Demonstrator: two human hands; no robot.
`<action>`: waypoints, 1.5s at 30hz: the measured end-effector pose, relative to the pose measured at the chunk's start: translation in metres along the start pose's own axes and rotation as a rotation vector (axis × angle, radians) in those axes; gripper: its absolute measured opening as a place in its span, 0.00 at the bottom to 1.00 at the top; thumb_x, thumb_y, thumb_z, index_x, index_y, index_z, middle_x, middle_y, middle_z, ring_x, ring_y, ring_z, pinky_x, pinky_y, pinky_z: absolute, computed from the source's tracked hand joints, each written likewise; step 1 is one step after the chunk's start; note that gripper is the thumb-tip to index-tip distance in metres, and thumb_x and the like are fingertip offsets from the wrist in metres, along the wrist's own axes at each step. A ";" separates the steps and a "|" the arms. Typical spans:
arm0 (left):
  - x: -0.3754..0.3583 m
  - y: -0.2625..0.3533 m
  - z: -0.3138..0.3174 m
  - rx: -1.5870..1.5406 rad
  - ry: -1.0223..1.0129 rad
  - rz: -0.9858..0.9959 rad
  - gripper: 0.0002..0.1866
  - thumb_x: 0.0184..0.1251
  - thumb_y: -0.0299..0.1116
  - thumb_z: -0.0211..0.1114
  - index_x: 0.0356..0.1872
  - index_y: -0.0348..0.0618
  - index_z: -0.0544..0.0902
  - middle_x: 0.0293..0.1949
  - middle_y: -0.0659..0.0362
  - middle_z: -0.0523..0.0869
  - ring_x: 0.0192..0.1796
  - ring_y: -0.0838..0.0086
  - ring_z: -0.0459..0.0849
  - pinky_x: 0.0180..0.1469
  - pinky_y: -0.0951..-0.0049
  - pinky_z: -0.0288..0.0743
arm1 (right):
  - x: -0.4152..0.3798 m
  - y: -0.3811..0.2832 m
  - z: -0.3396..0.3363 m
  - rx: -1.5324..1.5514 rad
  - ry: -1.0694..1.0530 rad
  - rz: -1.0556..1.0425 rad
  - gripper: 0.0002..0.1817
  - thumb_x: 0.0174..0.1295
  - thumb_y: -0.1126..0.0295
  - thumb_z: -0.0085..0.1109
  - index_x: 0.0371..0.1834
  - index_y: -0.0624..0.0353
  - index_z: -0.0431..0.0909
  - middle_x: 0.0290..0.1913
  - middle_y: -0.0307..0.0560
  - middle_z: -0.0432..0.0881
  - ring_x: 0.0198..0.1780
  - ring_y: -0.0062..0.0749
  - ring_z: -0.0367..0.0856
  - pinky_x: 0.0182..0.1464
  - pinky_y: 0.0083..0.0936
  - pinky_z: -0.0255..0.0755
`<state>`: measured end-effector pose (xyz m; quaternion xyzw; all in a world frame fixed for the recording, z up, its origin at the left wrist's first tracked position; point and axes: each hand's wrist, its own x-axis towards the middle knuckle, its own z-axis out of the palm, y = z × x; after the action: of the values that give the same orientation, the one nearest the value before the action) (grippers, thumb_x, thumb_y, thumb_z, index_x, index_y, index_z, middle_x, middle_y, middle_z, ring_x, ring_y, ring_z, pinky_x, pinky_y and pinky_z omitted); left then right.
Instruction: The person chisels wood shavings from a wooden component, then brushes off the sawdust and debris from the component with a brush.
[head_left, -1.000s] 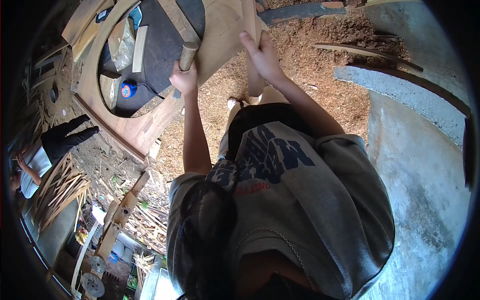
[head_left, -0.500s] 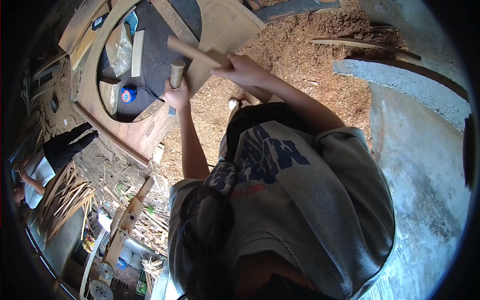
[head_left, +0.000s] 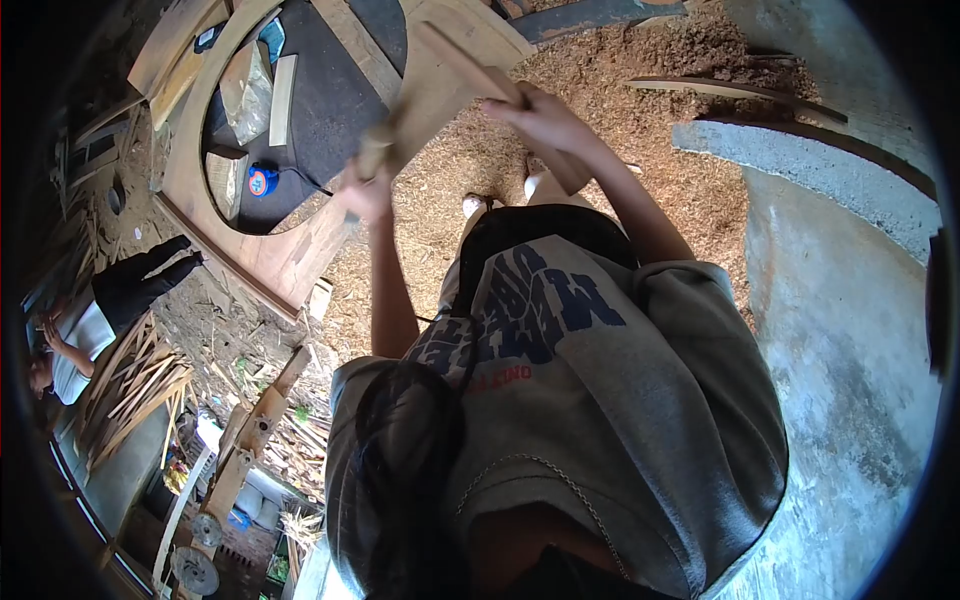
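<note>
My left hand [head_left: 368, 192] is closed around a wooden-handled chisel [head_left: 376, 150], its round butt facing up. Motion blurs both, and the chisel's lower end is hard to make out. In my right hand [head_left: 545, 122] is a long flat wooden stick [head_left: 465, 60], slanting from upper left to lower right and jutting out on both sides of the hand. The stick's tip stands above and to the right of the chisel, apart from it. Under my hands lies a large wooden panel [head_left: 450, 85] with a round opening.
Inside the opening, a blue tape measure [head_left: 262, 181] and a plastic-wrapped block [head_left: 245, 95] lie on a dark surface. Wood shavings [head_left: 600, 80] cover the ground. A curved concrete edge [head_left: 800, 145] runs on the right. At far left, another person [head_left: 85, 340] is near piled wood strips [head_left: 130, 400].
The stick has moved right and up, away from the chisel, with my right hand. My left hand has shifted slightly right with the chisel and is now blurred.
</note>
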<state>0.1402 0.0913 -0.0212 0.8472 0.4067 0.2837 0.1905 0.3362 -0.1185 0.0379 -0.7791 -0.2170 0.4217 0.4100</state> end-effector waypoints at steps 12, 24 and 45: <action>0.025 0.129 0.128 -0.179 -0.196 0.401 0.21 0.37 0.43 0.72 0.37 0.48 0.84 0.28 0.53 0.85 0.31 0.57 0.83 0.35 0.61 0.77 | -0.039 0.008 -0.103 0.138 0.503 0.030 0.41 0.54 0.41 0.55 0.58 0.69 0.63 0.39 0.52 0.76 0.38 0.32 0.76 0.42 0.29 0.72; 0.041 0.115 0.105 -0.124 -0.060 0.120 0.12 0.41 0.41 0.67 0.24 0.44 0.82 0.19 0.48 0.80 0.26 0.52 0.81 0.29 0.61 0.75 | -0.018 0.010 -0.061 0.130 0.000 -0.036 0.44 0.53 0.41 0.55 0.60 0.71 0.60 0.53 0.63 0.72 0.56 0.47 0.72 0.59 0.33 0.64; 0.027 0.065 0.061 -0.067 0.013 -0.014 0.13 0.40 0.41 0.69 0.21 0.41 0.81 0.18 0.48 0.80 0.24 0.53 0.82 0.27 0.61 0.73 | -0.014 -0.003 -0.028 0.135 0.106 -0.052 0.39 0.53 0.41 0.56 0.54 0.69 0.67 0.41 0.54 0.77 0.46 0.37 0.76 0.49 0.29 0.68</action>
<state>0.2305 0.0688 -0.0236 0.8358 0.4040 0.3012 0.2181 0.3518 -0.1388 0.0551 -0.7649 -0.1862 0.3830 0.4833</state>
